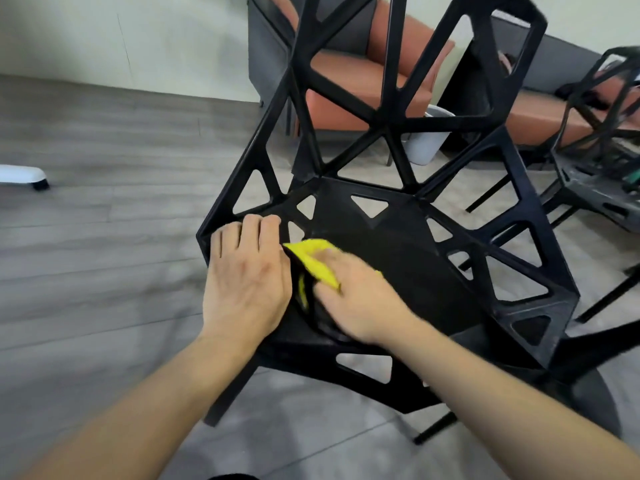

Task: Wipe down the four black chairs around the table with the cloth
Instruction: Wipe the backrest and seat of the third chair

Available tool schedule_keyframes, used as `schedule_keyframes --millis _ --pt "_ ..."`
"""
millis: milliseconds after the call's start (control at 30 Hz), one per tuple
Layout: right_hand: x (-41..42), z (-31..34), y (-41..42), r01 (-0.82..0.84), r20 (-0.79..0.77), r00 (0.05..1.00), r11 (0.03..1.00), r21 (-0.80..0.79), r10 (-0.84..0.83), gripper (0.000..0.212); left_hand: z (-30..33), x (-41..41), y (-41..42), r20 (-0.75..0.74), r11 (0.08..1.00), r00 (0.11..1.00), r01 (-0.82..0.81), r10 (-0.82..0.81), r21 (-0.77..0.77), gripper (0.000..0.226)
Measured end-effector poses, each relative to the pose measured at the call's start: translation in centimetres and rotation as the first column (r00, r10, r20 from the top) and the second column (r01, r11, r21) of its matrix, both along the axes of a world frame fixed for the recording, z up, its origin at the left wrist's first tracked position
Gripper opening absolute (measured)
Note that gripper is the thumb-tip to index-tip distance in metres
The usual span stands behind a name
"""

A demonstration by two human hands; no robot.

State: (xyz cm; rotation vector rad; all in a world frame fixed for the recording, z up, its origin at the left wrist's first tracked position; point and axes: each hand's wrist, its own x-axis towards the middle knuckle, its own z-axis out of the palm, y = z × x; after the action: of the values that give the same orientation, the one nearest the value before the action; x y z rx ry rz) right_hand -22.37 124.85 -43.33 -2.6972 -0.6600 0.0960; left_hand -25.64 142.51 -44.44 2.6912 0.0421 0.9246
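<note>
A black chair (pixel 408 251) with triangular cut-outs fills the middle of the view, its seat facing me. My left hand (pixel 246 275) rests on the seat's left edge, its fingertips bent over the rim. My right hand (pixel 356 299) presses a yellow cloth (pixel 313 263) against the left part of the seat; the hand is blurred and covers most of the cloth. A second black chair (pixel 595 174) stands at the right edge.
An orange and grey sofa (pixel 349 81) stands behind the chair against the wall. A white bin (pixel 424 143) sits on the floor behind the chair's back. A white base with a wheel (pixel 24 176) is at the far left. Grey wood floor lies to the left.
</note>
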Motion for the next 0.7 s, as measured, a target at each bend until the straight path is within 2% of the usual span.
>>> schedule_keyframes --millis 100,167,267,400,467,533,600,633,700 --pt "5.7 -0.5 -0.7 0.316 0.035 0.948 0.947 -0.055 -0.315 0.039 0.1 -0.3 0.1 0.047 0.997 0.999 0.011 -0.008 -0.073 0.028" --pt "8.3 -0.6 -0.4 0.399 0.045 0.917 0.913 -0.086 -0.397 0.041 0.0 -0.3 0.2 0.1 0.991 0.995 0.012 0.002 -0.135 0.026" --pt "9.0 -0.7 1.0 0.348 0.026 0.938 0.936 -0.049 -0.347 0.039 0.1 -0.2 0.3 0.144 0.976 0.99 0.043 -0.013 -0.211 0.025" --pt "3.2 -0.1 2.8 0.113 -0.014 0.994 0.992 0.049 -0.112 0.023 0.1 0.0 0.7 0.183 0.933 0.974 0.182 -0.13 -0.309 0.02" --pt "-0.2 0.6 2.8 0.081 0.026 0.996 0.996 0.04 -0.082 0.018 0.7 -0.1 1.8 0.202 0.881 0.954 0.284 -0.22 -0.378 0.025" --pt "-2.6 0.8 2.8 0.148 0.093 0.985 0.989 -0.015 -0.146 0.021 1.0 0.0 4.1 0.161 0.885 0.949 0.312 -0.271 -0.346 0.036" --pt "-4.1 0.5 3.3 0.313 0.216 0.931 0.948 -0.053 -0.295 0.026 0.5 0.4 6.7 0.077 0.966 0.979 0.198 -0.188 -0.164 0.042" --pt "-4.5 0.1 4.1 0.382 0.272 0.894 0.923 -0.047 -0.356 0.028 0.3 0.6 7.6 0.02 0.977 0.984 0.176 -0.175 -0.123 0.045" --pt "-5.4 -0.5 7.0 0.413 0.318 0.865 0.911 -0.01 -0.389 0.036 0.0 0.6 8.1 -0.088 0.958 0.969 0.212 -0.232 -0.193 0.05"
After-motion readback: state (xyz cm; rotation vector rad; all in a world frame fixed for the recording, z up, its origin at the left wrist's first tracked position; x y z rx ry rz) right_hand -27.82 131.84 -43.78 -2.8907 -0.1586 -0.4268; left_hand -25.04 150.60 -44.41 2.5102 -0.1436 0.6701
